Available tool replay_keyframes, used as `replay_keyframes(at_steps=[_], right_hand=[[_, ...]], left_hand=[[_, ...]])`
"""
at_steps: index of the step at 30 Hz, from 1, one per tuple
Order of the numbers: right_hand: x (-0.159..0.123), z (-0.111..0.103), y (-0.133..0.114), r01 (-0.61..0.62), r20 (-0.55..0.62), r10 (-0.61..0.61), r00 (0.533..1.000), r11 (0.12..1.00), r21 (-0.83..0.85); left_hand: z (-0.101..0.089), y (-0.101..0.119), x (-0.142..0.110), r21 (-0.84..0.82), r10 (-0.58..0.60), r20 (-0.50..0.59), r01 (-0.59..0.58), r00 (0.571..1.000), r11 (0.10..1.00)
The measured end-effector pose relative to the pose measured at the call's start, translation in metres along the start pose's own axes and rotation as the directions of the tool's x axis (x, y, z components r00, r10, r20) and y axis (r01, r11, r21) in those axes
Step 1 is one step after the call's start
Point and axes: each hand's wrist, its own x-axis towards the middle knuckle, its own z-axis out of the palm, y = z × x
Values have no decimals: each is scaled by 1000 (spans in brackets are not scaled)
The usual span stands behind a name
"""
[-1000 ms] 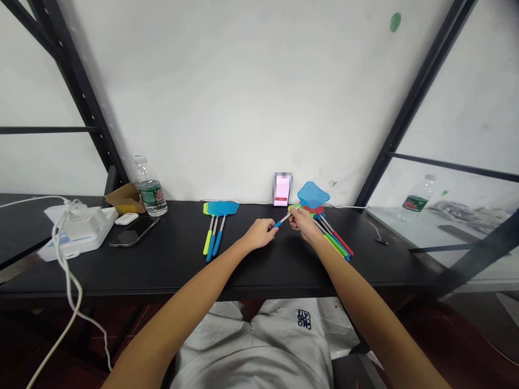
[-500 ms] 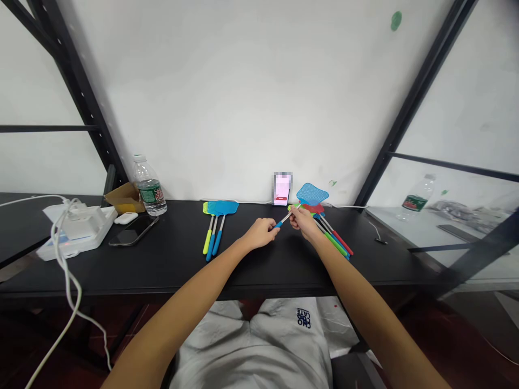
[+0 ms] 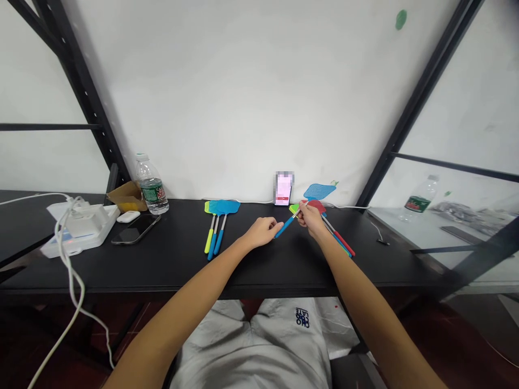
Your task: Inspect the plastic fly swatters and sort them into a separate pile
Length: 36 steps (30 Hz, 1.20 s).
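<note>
My right hand (image 3: 310,220) is closed around the metal shaft of a blue fly swatter (image 3: 319,191). Its mesh head is raised toward the wall, and its blue handle slants down to the left. My left hand (image 3: 263,232) is beside the handle's lower end, fingers loosely apart, thumb tip at or very near the handle. Under and behind my right hand lie more fly swatters, including a red swatter (image 3: 343,243) and a green one (image 3: 294,207), partly hidden. To the left, several swatters lie together: a yellow-green swatter (image 3: 208,240) and blue swatters (image 3: 221,237).
A phone (image 3: 283,189) stands against the wall. On the left are a water bottle (image 3: 152,186), a cardboard box (image 3: 127,197), a dark phone (image 3: 135,229), a white case (image 3: 128,216) and a power strip (image 3: 83,229) with cables. A cable end (image 3: 382,242) lies at right on the black table (image 3: 174,270).
The blue swatter has moved slightly right and its head has tilted. My left hand has come off the handle, which now shows down to its end. My right hand has shifted a little right.
</note>
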Motion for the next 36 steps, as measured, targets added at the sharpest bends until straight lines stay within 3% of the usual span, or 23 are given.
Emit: replay_keyframes(at_steps=[4,9,11,13,14,16,18,21,26,36], right_hand=[[5,-19,-10,-24,-76,22,997,999,-23],[13,-50,-22,-296,-180,257,949,925,-237],[20,-66,-30,-311,-176,262,949,872,-378],[29,-81,-39,-323,-195,258,946,744,-585],[34,-88,-44,-295,-202,215,955,640,-710],[42,-100,-52,-222,-177,161,971,327,-919],[46,-108,-57,-156,-147,127,981,67,-985],[44,-109,-55,-68,-86,143,986,-122,-990],[31,-94,-41,-31,-70,179,981,-213,-977],[23,-79,-37,-54,-88,145,985,-226,-973]], left_hand=[[-2,-5,1,97,8,-48,-4,999,995],[-1,-13,2,208,37,-62,-23,997,978],[0,-14,2,213,39,-47,-28,998,977],[0,-15,2,217,40,-39,-30,998,976],[0,-15,2,221,41,-38,-32,998,975],[1,-15,3,231,42,-35,-33,998,972],[1,-16,3,236,46,-30,-37,999,971],[1,-17,3,246,45,-20,-38,999,969],[2,-19,4,265,48,-11,-43,999,963],[1,-19,3,294,37,19,-41,999,955]])
